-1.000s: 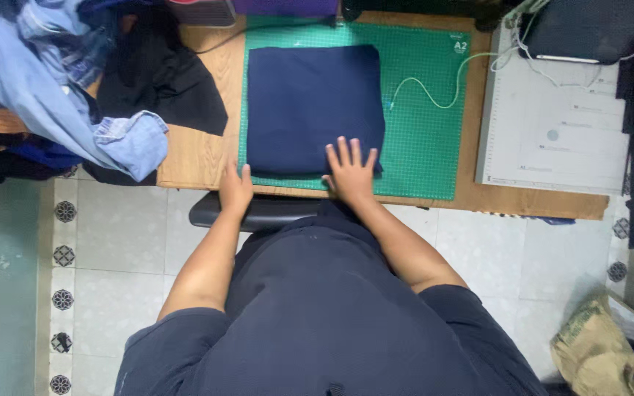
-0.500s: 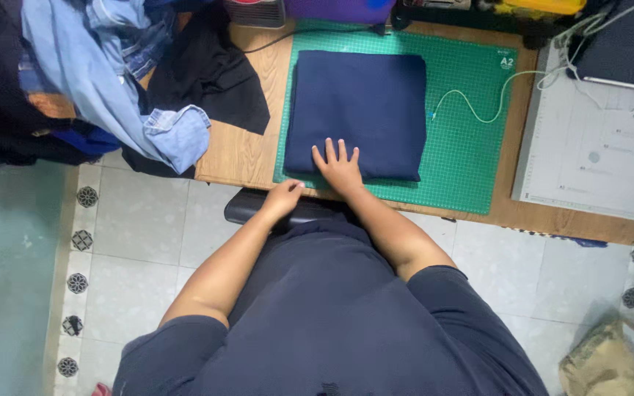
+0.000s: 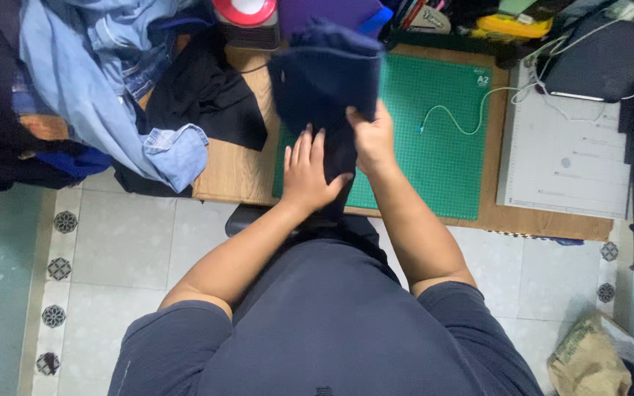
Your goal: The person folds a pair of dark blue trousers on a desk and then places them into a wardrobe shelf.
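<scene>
Navy cloth, a folded soft bundle (image 3: 328, 81), is raised off the green gridded cutting mat (image 3: 434, 147) in the head view, hanging over the mat's edge at nine o'clock. The right hand (image 3: 372, 139) grips the bundle's lower part, fingers curled shut around the fabric. The left hand (image 3: 308, 172) lies flat against the cloth just at seven o'clock of the right one, fingers stretched and slightly spread, pressing rather than clutching. The mat rests on a brown wooden tabletop (image 3: 232, 172). At nine o'clock of the bundle sprawls a black garment (image 3: 207, 99), and beyond it a heap of pale blue denim clothes (image 3: 104, 81). A thin pale green cable (image 3: 456, 117) curls across the mat at three o'clock, near a white gridded board (image 3: 566, 161).
</scene>
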